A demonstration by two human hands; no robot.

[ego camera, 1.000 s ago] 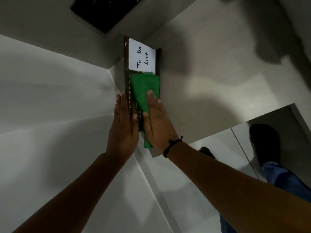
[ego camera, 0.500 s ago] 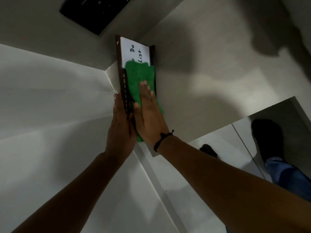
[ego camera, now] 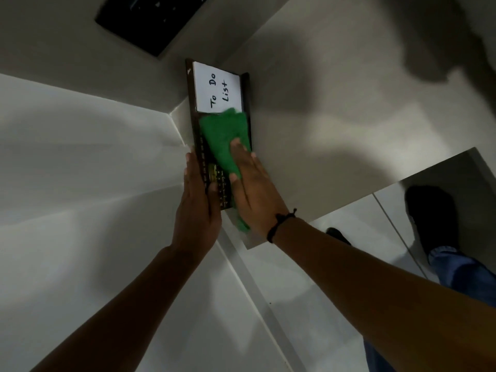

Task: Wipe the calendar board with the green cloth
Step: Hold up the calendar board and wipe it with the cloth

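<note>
A dark brown calendar board [ego camera: 192,108] stands on edge on a pale counter, with a white "To Do List" panel [ego camera: 218,88] on its upper part. The green cloth [ego camera: 222,135] lies flat against the board's lower face, just below the white panel. My right hand [ego camera: 253,183] presses the cloth onto the board with flat fingers. My left hand [ego camera: 197,200] grips the board's left edge, thumb over the front near small gold markings. The board's lower part is mostly hidden by cloth and hands.
A black flat object [ego camera: 150,20] sits at the top left. The pale counter [ego camera: 335,116] ends at an edge on the right, with floor tiles below. Jeans [ego camera: 461,269] and a dark shoe [ego camera: 429,213] show at lower right. A white wall [ego camera: 67,157] fills the left.
My right hand slid the cloth up over the lower part of the white panel half a second ago, then back down; now the "To Do List" writing shows whole again.
</note>
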